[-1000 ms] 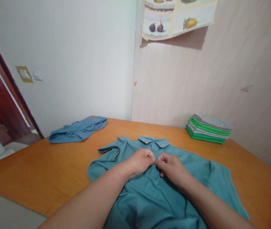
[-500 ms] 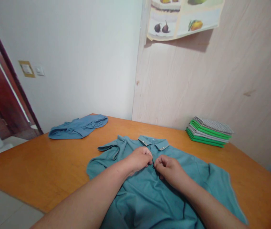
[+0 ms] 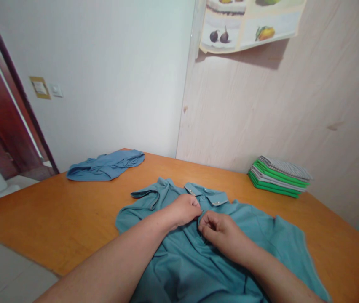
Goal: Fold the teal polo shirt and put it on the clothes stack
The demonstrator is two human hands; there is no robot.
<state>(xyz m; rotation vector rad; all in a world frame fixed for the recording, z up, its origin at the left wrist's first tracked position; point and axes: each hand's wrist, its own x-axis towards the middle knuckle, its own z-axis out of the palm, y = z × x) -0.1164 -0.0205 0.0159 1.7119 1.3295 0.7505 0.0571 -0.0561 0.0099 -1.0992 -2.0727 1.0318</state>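
Observation:
A teal polo shirt (image 3: 261,235) lies spread face up on the orange wooden table (image 3: 56,219), collar pointing away from me. My left hand (image 3: 184,209) is closed in a pinch on the shirt's front placket just below the collar (image 3: 207,194). My right hand (image 3: 217,229) pinches the same placket from the other side, the fingertips of both hands almost touching. The cloth between them is hidden by my fingers.
A crumpled blue garment (image 3: 106,165) lies at the table's far left corner. A stack of folded green and grey-striped clothes (image 3: 279,176) sits at the far right against the wood-panel wall. A fruit poster (image 3: 249,23) hangs above. A doorway stands on the left.
Both hands have stayed pinched on the placket; the right hand has shifted slightly down and left. The camera view has tilted a little, moving the scene rightward.

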